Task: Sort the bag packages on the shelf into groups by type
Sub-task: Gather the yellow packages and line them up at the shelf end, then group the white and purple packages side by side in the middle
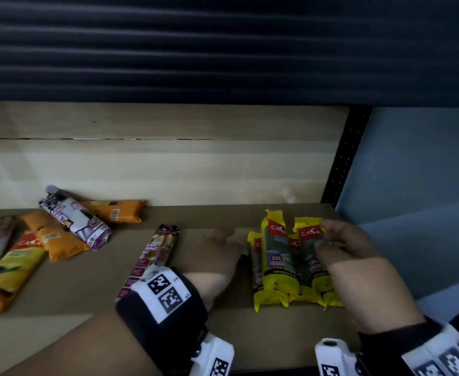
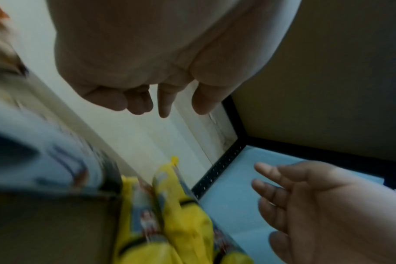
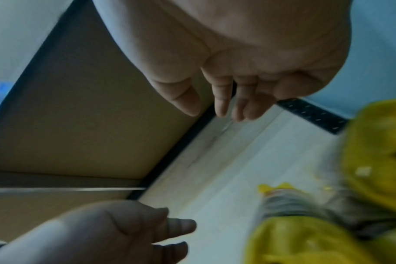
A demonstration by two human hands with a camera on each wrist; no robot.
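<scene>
Several yellow Casa bag packages (image 1: 290, 261) lie side by side at the right end of the shelf board (image 1: 222, 329). My left hand (image 1: 227, 244) lies open on the board just left of them, fingertips near the leftmost pack. My right hand (image 1: 328, 237) hovers over the rightmost pack with relaxed fingers and grips nothing. The left wrist view shows my left hand's fingers (image 2: 163, 107) hanging loose above the yellow packs (image 2: 176, 223), with the right hand (image 2: 305, 205) spread open. In the right wrist view the right hand's fingers (image 3: 222, 105) are likewise empty beside the yellow packs (image 3: 373, 146).
A purple drawstring-bag pack (image 1: 152, 256) lies by my left wrist. Further left sits a mixed pile: a white-purple roll (image 1: 76, 218), orange packs (image 1: 119, 211), another yellow Casa pack (image 1: 19, 261). A black perforated upright (image 1: 342, 164) and a blue wall (image 1: 412, 185) bound the right side.
</scene>
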